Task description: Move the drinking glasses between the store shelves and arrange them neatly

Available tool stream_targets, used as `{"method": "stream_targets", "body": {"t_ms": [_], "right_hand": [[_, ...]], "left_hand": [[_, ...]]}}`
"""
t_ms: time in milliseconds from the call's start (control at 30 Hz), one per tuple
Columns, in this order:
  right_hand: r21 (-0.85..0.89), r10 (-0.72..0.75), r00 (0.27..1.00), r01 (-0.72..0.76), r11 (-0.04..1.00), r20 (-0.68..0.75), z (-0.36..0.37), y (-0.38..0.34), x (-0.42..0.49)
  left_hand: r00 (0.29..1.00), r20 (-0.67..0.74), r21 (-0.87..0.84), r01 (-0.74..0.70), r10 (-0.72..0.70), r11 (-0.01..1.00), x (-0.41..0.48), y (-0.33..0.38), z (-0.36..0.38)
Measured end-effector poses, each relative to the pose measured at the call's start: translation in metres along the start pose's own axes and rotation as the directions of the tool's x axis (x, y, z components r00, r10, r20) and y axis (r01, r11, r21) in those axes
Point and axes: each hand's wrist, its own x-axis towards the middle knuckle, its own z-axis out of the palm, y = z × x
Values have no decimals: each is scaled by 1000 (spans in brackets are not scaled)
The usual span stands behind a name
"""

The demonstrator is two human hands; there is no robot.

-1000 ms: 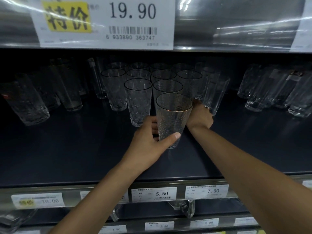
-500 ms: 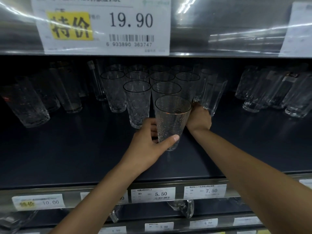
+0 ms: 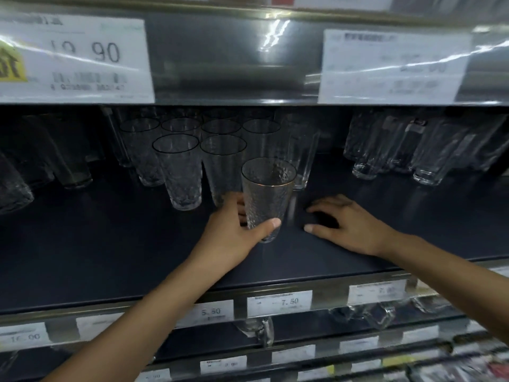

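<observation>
Drinking glasses, plain and blurred, stand at the far left of the dark shelf. Right of them, dark-rimmed textured tumblers stand upright in tight rows toward the back. Just in front of that group's right end is a gold-rimmed glass, upright, its base at the shelf surface; whether it touches cannot be told. The left hand grips it low down, thumb across the front near the base, fingers curled behind. Near it on the right, the right hand lies palm down over the shelf, fingers spread and holding nothing. Further right, well apart, tall clear glasses crowd the back. A 7.50 price tag sits on the shelf edge below
</observation>
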Motion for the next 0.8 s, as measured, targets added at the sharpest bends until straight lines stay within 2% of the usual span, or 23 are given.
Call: {"method": "stream_targets", "body": {"t_ms": [200, 367, 467, 567, 800], "right_hand": [[9, -66, 993, 65, 998, 96, -1, 19, -10], [66, -91, 994, 86, 994, 65, 8, 28, -12], [80, -101, 994, 96, 992, 51, 9, 29, -11], [90, -109, 993, 105, 990, 43, 10, 29, -11], [79, -112, 994, 110, 991, 14, 11, 28, -10]], "left_hand": [[987, -144, 5, 71, -70, 997, 29, 3, 41], [967, -238, 86, 112, -89, 990, 45, -4, 50], [953, -299, 151, 107, -58, 983, 44, -4, 52], [938, -345, 279, 68, 34, 958, 42, -2, 54], [928, -353, 459, 62, 118, 886, 45, -5, 54]]}}
